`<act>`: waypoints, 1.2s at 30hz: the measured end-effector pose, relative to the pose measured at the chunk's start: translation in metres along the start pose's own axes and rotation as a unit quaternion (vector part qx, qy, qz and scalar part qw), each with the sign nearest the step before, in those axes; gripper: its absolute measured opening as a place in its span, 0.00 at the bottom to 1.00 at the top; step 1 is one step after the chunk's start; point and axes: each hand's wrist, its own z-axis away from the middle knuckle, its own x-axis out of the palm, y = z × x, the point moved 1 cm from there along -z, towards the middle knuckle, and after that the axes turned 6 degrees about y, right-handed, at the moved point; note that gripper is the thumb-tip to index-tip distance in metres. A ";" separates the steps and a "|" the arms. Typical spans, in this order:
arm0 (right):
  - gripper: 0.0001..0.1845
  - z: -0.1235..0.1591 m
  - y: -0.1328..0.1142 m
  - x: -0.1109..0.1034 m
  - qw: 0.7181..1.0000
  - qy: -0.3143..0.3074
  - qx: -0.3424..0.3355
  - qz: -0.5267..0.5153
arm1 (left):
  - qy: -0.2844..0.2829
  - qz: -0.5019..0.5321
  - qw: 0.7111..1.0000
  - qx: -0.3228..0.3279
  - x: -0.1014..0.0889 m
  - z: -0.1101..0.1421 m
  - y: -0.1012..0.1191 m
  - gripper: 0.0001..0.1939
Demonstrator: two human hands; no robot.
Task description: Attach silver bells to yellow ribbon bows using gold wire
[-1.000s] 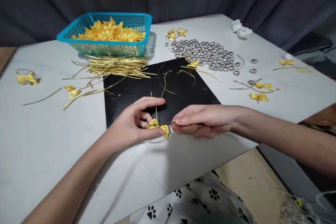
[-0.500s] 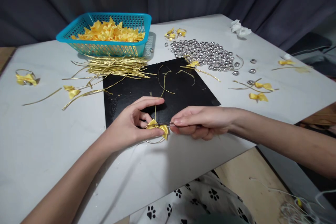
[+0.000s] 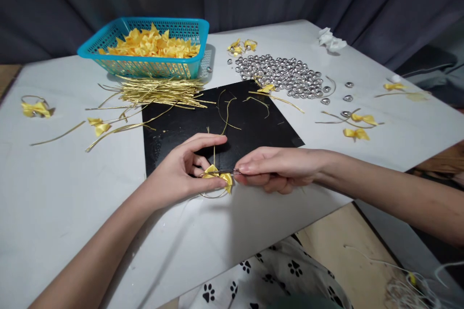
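Note:
My left hand (image 3: 186, 166) is pinched on a yellow ribbon bow (image 3: 227, 179), its index finger stretched out above. A thin gold wire (image 3: 214, 154) rises from the bow onto the black mat (image 3: 174, 130), and a wire loop (image 3: 213, 196) curves out below it. My right hand (image 3: 268, 169) is closed round a slim metal tool (image 3: 235, 171), tweezers by the look of it. Its narrow end lies across the bow, close to my left thumb. Most of the tool is hidden in my right fingers.
A blue basket (image 3: 141, 63) of yellow bows stands at the back left, a pile of gold wires (image 3: 163, 92) before it. Silver beads (image 3: 279, 75) lie heaped behind the mat. Loose bows (image 3: 357, 133) and wires lie right and left; crumpled white tissue (image 3: 331, 40) sits at the back right.

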 end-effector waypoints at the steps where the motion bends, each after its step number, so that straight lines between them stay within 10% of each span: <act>1: 0.14 0.000 0.000 0.000 1.000 0.000 0.000 0.000 | 0.001 -0.001 1.000 0.000 0.000 0.000 0.000 0.29; 36: 0.17 0.001 0.001 0.002 1.000 -0.003 -0.006 0.005 | 0.002 -0.009 1.000 0.003 -0.001 0.000 0.000 0.31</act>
